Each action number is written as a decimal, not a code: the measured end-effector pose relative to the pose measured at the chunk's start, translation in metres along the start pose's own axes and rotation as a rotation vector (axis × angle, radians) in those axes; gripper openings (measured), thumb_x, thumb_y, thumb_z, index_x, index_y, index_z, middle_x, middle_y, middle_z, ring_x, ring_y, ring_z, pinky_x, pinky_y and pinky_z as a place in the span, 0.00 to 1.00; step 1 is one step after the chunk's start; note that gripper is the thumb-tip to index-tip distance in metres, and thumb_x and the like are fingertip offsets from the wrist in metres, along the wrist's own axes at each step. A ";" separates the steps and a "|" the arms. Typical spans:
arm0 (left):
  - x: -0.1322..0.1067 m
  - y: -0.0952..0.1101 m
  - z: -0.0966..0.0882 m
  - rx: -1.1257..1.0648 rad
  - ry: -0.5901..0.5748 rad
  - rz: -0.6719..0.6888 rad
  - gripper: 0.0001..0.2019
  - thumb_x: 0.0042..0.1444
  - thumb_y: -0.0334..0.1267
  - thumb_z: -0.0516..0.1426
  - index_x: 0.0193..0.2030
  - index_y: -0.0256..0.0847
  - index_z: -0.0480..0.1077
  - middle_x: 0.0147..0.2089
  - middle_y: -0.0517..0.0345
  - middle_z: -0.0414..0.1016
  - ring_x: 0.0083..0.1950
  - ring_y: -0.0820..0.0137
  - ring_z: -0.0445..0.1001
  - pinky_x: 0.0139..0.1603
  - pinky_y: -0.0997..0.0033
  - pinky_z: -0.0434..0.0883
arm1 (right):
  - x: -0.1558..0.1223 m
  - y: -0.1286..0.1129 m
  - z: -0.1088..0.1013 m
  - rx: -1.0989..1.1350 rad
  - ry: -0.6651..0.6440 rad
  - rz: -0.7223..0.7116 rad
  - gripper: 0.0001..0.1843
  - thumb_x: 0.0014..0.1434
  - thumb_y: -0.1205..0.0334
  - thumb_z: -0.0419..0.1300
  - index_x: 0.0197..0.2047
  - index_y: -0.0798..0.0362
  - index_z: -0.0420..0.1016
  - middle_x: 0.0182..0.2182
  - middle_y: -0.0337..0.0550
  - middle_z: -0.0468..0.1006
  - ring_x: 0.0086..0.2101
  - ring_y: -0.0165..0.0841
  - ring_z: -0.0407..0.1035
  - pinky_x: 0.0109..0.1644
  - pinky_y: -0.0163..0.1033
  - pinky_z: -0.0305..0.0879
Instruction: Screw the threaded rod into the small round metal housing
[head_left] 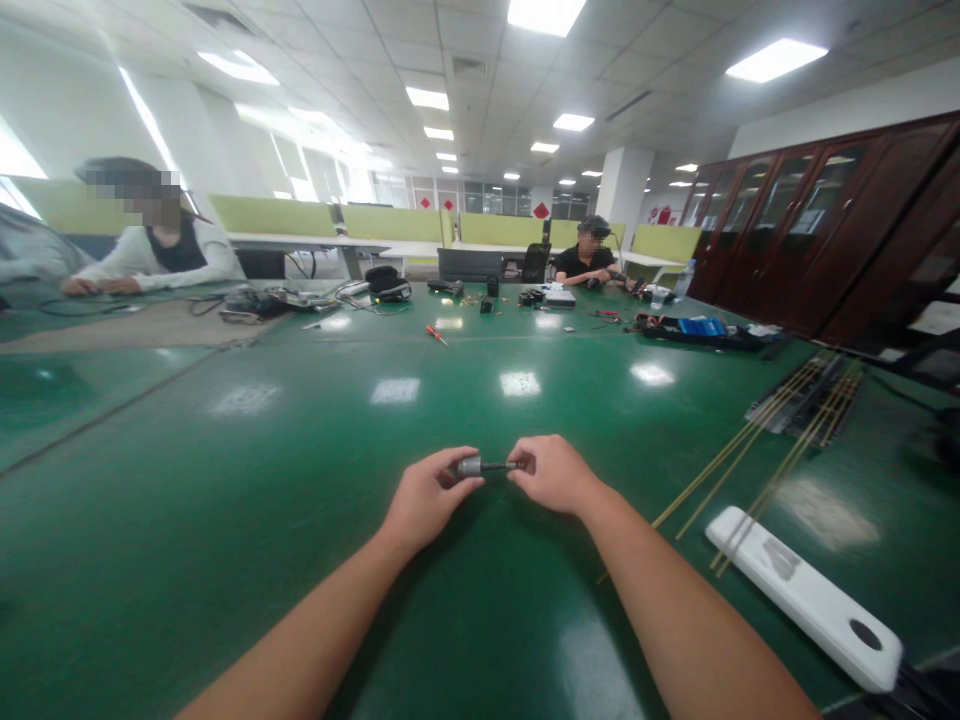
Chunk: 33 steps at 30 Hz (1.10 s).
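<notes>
Both my hands meet over the green table [225, 560], just above its surface. My left hand [427, 497] is closed, pinching the silver cylindrical end of a small metal part [480, 466]. My right hand [551, 472] is closed too, its fingertips gripping the thin dark shaft that sticks out of that part. The part lies level between the two hands.
A white flat bar-shaped device [806, 598] lies at the right, with several thin brass rods [757, 450] across it. A red screwdriver [436, 334], cables and tools sit farther back. One person sits at the far left [154, 255], another at the far end [590, 258].
</notes>
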<state>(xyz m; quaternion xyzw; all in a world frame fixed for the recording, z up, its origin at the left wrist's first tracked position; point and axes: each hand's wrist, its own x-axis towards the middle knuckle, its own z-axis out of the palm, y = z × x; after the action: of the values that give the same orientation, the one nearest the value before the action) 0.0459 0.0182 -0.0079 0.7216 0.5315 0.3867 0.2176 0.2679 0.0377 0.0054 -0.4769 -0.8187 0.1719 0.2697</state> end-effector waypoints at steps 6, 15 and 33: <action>0.000 0.000 0.000 0.021 0.009 -0.001 0.18 0.51 0.45 0.63 0.49 0.45 0.76 0.45 0.56 0.80 0.37 0.65 0.77 0.44 0.64 0.75 | 0.000 0.001 -0.001 -0.003 -0.001 0.013 0.06 0.54 0.63 0.64 0.37 0.51 0.79 0.30 0.39 0.80 0.29 0.30 0.70 0.32 0.34 0.60; 0.001 -0.003 0.000 0.008 0.007 -0.003 0.18 0.52 0.45 0.62 0.50 0.45 0.75 0.47 0.56 0.79 0.38 0.64 0.77 0.45 0.63 0.75 | -0.001 0.001 -0.001 0.006 0.011 0.017 0.06 0.53 0.63 0.64 0.36 0.51 0.79 0.29 0.39 0.80 0.28 0.30 0.70 0.32 0.33 0.59; 0.001 0.000 0.000 -0.019 0.008 -0.011 0.19 0.51 0.45 0.61 0.49 0.43 0.75 0.47 0.54 0.79 0.39 0.63 0.77 0.48 0.61 0.75 | 0.000 0.005 -0.001 0.001 0.029 0.001 0.06 0.53 0.62 0.64 0.36 0.50 0.79 0.29 0.39 0.80 0.29 0.30 0.70 0.33 0.33 0.60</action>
<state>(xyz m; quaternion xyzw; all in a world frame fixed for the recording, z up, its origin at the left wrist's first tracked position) 0.0459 0.0192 -0.0074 0.7151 0.5325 0.3935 0.2242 0.2720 0.0400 0.0033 -0.4795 -0.8144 0.1654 0.2819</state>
